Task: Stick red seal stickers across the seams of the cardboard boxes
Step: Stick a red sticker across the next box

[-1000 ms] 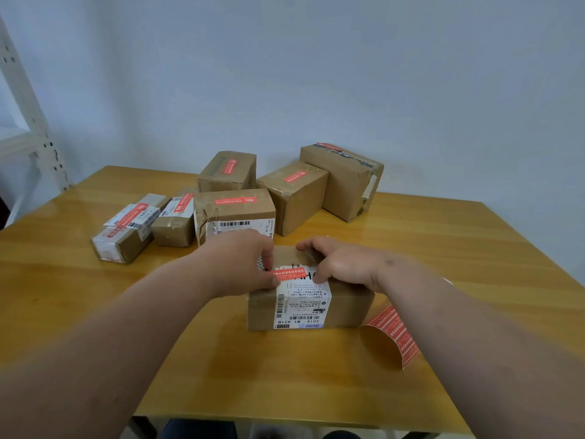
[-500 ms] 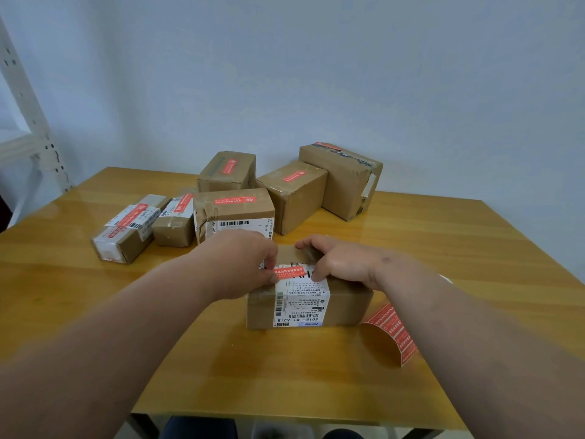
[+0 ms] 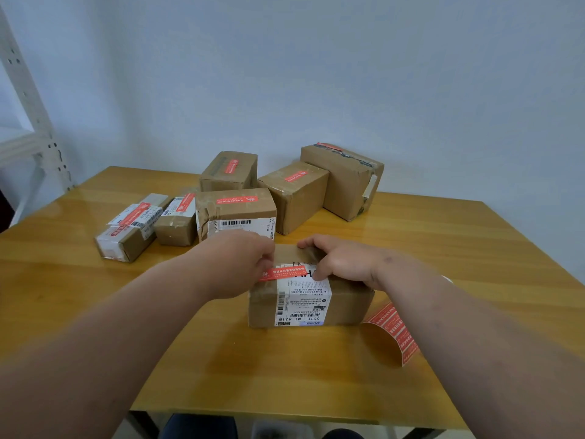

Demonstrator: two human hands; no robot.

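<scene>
A small cardboard box (image 3: 348, 304) with a white shipping label (image 3: 304, 301) stands near the table's front. A red seal sticker (image 3: 285, 273) lies across its top front edge. My left hand (image 3: 237, 264) pinches the sticker's left end with curled fingers. On the box top rests my right hand (image 3: 343, 263), its thumb pressing the sticker's right end. The hands hide much of the box top.
A curled strip of red stickers (image 3: 392, 331) lies right of the box, partly under my right forearm. Several boxes bearing red stickers (image 3: 235, 213) stand at the back of the wooden table (image 3: 459, 248). A white metal shelf (image 3: 31, 137) stands at far left.
My left hand has drawn slightly left, so more of the red sticker shows between the hands. The right hand and the box have stayed in place.
</scene>
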